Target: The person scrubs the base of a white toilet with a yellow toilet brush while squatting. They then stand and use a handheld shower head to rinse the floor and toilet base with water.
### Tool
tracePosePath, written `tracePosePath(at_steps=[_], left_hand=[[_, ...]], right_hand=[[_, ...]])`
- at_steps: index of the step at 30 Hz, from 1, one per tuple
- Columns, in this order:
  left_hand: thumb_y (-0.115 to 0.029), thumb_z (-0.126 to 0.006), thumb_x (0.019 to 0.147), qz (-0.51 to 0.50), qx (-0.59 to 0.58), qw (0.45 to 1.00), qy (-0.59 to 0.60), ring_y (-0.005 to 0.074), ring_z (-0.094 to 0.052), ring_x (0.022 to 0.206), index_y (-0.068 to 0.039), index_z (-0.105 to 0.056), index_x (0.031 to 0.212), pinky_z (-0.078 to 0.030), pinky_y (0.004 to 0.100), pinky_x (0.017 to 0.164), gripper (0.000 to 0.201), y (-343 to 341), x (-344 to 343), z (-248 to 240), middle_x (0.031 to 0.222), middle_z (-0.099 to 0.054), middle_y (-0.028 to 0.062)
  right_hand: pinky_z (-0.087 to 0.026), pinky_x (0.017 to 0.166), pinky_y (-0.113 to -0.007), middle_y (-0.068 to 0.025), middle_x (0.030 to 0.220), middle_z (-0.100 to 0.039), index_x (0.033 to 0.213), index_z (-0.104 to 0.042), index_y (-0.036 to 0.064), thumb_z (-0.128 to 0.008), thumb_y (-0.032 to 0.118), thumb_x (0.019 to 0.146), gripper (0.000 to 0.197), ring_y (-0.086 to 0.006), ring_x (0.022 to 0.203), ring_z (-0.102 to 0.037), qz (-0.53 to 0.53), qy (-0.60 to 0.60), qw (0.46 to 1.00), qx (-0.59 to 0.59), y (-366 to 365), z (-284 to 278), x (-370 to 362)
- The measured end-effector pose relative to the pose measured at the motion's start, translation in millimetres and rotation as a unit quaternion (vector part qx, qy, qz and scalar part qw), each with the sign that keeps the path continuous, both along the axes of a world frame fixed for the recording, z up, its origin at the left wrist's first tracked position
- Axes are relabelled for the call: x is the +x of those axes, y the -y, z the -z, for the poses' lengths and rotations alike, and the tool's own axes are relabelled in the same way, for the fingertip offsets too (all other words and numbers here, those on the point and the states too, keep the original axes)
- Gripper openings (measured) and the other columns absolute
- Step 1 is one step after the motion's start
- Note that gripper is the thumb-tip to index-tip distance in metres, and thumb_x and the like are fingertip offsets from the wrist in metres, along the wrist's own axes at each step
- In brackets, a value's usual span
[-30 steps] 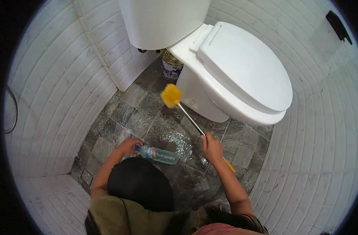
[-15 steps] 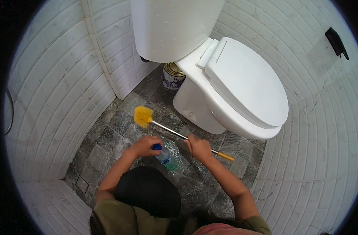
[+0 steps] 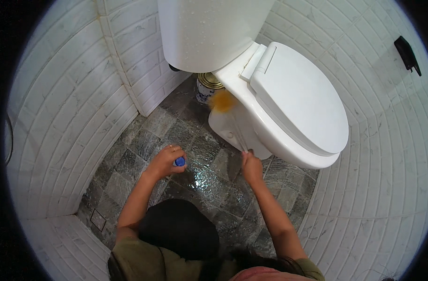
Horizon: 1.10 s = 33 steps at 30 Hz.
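Observation:
My right hand [image 3: 252, 168] is closed around the metal handle of a toilet brush [image 3: 222, 101]. The brush's yellow bristle head, blurred by motion, is at the side of the white toilet's pedestal [image 3: 232, 125], just below the bowl; whether it touches the ceramic I cannot tell. To the left, my left hand [image 3: 165, 161] grips a plastic bottle by its top. Only the bottle's blue cap [image 3: 179, 161] shows clearly; its body is hidden from this angle. Between my hands the grey floor tiles [image 3: 200, 180] are wet and shiny.
Behind the pedestal stands a round metal can [image 3: 205, 89] with a gold-coloured lid. The toilet's closed lid [image 3: 300, 98] reaches out to the right, and its tank [image 3: 209, 37] rises at the back. White-tiled walls close in on both sides. A floor drain cover [image 3: 98, 220] lies at lower left.
The brush head has swung up and right from above the floor to the pedestal. My left hand has moved up with the bottle, which has tilted so its green-tinted body no longer shows.

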<state>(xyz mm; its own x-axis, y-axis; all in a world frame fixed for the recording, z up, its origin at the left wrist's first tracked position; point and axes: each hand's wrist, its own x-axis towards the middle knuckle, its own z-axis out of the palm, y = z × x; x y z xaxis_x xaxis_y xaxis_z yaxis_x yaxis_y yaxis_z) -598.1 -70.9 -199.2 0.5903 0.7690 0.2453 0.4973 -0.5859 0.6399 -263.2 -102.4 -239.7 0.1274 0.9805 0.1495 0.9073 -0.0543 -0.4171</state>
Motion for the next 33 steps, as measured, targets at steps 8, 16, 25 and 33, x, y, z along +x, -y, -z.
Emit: tracePosePath(at_steps=[8, 16, 25, 33], left_hand=[[-0.017, -0.074, 0.07, -0.104, -0.044, 0.993, 0.023, 0.0306, -0.056, 0.082, -0.008, -0.062, 0.085, -0.045, 0.0389, 0.073, 0.021, 3, 5, 12, 0.082, -0.054, 0.01], [-0.018, -0.076, 0.07, -0.159, -0.032, 0.984, 0.069, 0.0288, -0.056, 0.076, -0.009, -0.067, 0.085, -0.045, 0.0382, 0.068, 0.02, 4, 3, 22, 0.077, -0.051, 0.0093], [-0.021, -0.077, 0.069, -0.172, -0.03, 0.98, 0.096, 0.0273, -0.055, 0.072, -0.009, -0.07, 0.086, -0.044, 0.0374, 0.065, 0.022, 3, 3, 33, 0.075, -0.049, 0.0087], [-0.021, -0.078, 0.069, -0.197, 0.005, 0.974, 0.11, 0.0248, -0.051, 0.068, -0.009, -0.072, 0.087, -0.042, 0.0347, 0.063, 0.022, 2, 5, 40, 0.073, -0.046, 0.0071]], right_hand=[[-0.048, 0.056, -0.055, -0.0269, 0.066, -0.061, 0.097, -0.052, 0.0017, -0.046, 0.034, 0.098, 0.032, -0.0472, 0.064, -0.061, -0.072, -0.01, 0.997, -0.032, 20, -25, -28], [-0.048, 0.056, -0.055, -0.027, 0.066, -0.061, 0.092, -0.05, 0.0013, -0.045, 0.034, 0.099, 0.033, -0.047, 0.063, -0.061, -0.061, -0.055, 0.995, -0.061, 11, -24, -25], [-0.048, 0.059, -0.054, -0.0263, 0.066, -0.06, 0.091, -0.05, 0.0018, -0.044, 0.03, 0.099, 0.031, -0.0473, 0.067, -0.061, 0.019, -0.096, 0.995, -0.031, -7, -16, -6], [-0.044, 0.054, -0.051, -0.0262, 0.065, -0.057, 0.087, -0.051, -0.0005, -0.046, 0.028, 0.099, 0.031, -0.0469, 0.063, -0.059, -0.091, 0.003, 0.996, 0.019, 11, -41, -32]])
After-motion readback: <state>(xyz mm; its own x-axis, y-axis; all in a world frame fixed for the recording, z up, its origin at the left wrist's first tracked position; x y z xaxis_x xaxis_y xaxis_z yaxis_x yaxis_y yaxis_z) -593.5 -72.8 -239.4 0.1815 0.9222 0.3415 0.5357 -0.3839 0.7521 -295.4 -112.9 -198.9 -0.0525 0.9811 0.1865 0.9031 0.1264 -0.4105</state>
